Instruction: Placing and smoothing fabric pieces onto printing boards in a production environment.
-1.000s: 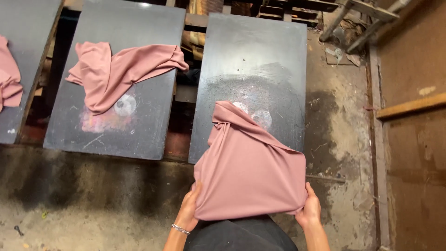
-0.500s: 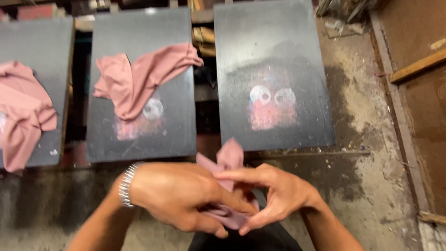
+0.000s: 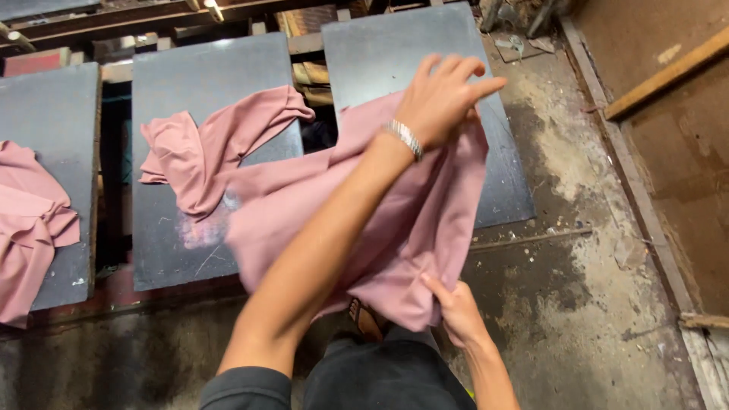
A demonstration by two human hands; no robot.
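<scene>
A pink garment [image 3: 364, 220] hangs spread between my two hands, over the front of the right dark board [image 3: 501, 182]. My left hand [image 3: 444, 95], with a metal bracelet on the wrist, reaches far across and holds the garment's far edge over that board, fingers stretched out. The grip underneath is hidden. My right hand [image 3: 456, 311] pinches the near lower edge of the garment close to my body. The cloth covers most of the board's middle.
A second pink garment [image 3: 213, 152] lies crumpled on the middle dark board [image 3: 175, 68]; a third pink garment [image 3: 30, 228] lies on the left board [image 3: 53, 106]. Gaps with wooden framing separate the boards. Stained concrete floor [image 3: 600, 250] and a wooden plank [image 3: 668, 72] lie to the right.
The garment was bunched in both hands near my body; now my left hand has swung up over the right board, opening the cloth out, while my right hand stays low.
</scene>
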